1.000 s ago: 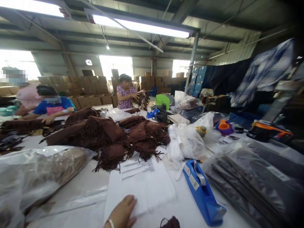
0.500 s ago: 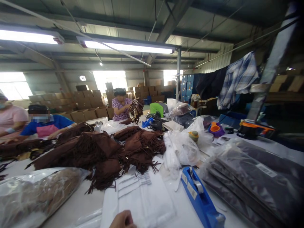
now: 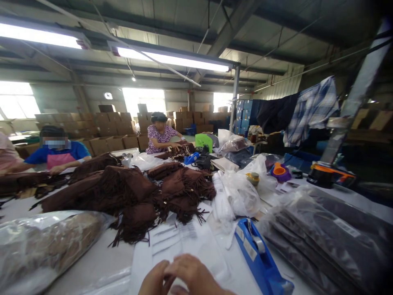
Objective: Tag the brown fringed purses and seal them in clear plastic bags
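At the bottom edge, my left hand [image 3: 154, 279] and my right hand [image 3: 196, 273] meet fingertip to fingertip. The fingers of both are curled inward, and whatever is between them, if anything, is too hidden to name. Beneath them lies a stack of white plastic bags [image 3: 181, 241] with dark printed lines. To the right of my hands stands a blue tape dispenser [image 3: 260, 262] with a roll in it. A heap of dark brown fringed bags [image 3: 129, 190] spreads just beyond the white stack.
A clear bag of brown goods [image 3: 52, 246] lies at left, and grey packed goods [image 3: 325, 233] lie at right. Crumpled clear plastic [image 3: 242, 192] sits behind the dispenser. Across the table, a person in a purple patterned top [image 3: 158, 137] and a person in blue [image 3: 58, 153] handle brown items.
My right hand has come into view and joined my left. The person in the purple top has lowered a brown fringed item to the table. The view has shifted slightly.
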### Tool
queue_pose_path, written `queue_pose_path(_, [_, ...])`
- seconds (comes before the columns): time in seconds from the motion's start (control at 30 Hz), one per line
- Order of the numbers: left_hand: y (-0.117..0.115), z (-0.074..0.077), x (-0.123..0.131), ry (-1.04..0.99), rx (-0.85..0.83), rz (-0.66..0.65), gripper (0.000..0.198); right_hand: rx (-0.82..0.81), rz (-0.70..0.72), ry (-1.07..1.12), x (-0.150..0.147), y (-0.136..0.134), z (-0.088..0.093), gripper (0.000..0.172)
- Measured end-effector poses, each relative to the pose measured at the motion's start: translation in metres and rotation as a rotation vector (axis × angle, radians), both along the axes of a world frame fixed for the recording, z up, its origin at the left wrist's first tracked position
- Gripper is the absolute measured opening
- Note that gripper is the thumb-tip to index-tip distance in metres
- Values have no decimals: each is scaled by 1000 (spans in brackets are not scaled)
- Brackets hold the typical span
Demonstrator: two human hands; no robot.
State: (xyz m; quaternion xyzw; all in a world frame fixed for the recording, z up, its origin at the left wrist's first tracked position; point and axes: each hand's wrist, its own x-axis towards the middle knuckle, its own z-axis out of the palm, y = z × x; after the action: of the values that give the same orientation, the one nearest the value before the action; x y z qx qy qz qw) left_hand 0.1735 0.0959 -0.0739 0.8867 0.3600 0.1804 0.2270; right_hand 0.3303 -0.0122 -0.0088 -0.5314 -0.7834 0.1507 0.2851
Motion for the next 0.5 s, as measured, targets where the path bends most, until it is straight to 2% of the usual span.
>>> queue_pose_path(0.03, [-1,3,1,-7,23,12,14,-15,-57,-98,7,10,-1,31])
queue_pose_path(0.1, [-2,10,0,-21,67,16,20,-45,-133,-278,18,25,-5,17])
queue_pose_path(0.17, [-3,18,-2,-31,136,-18,23,-50,-153,-331,25,30,-7,7])
queue_pose_path(0.27, [-5,32,-5,17,205,-34,20,-21,-190,-278,28,27,-7,11])
queue_pose_path(0.43, [-3,43,-6,169,161,141,24,-54,-258,-213,36,28,-3,18])
queue_pose_path(0.5, [-2,44,-7,239,145,165,29,-96,-253,-223,45,31,-6,24])
